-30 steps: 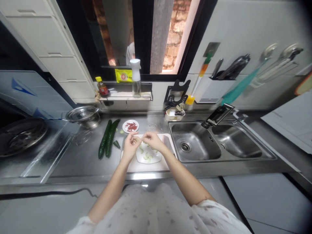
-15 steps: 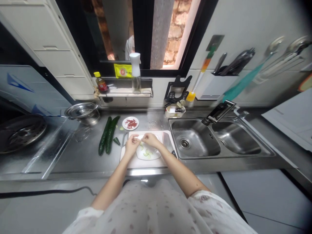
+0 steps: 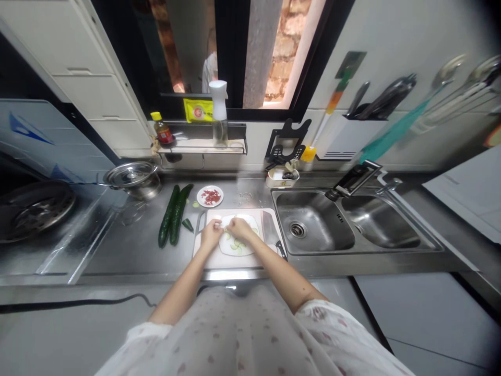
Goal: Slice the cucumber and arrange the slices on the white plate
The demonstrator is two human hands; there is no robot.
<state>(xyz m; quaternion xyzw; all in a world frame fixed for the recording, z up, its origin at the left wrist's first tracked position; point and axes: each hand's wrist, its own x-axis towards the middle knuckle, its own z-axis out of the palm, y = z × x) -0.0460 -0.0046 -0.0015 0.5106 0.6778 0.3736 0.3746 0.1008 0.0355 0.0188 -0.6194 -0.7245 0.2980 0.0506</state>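
square plate [image 3: 227, 250] partly behind right hand [image 3: 239, 228], pan [image 3: 43, 209] cut off at left

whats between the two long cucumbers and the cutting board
In the head view, a small dark green cucumber piece lies on the steel counter between the long cucumbers and the cutting board.

A white, glossy, rounded-square plate [image 3: 249, 249] is lying flat on a pale rectangular cutting board [image 3: 217, 261], its far left part being hidden from view. Thin, pale green, crescent-shaped slices [image 3: 237, 245] are resting on it: several are fanning out like a pinwheel toward the near edge, others are lying near the left and right edges.
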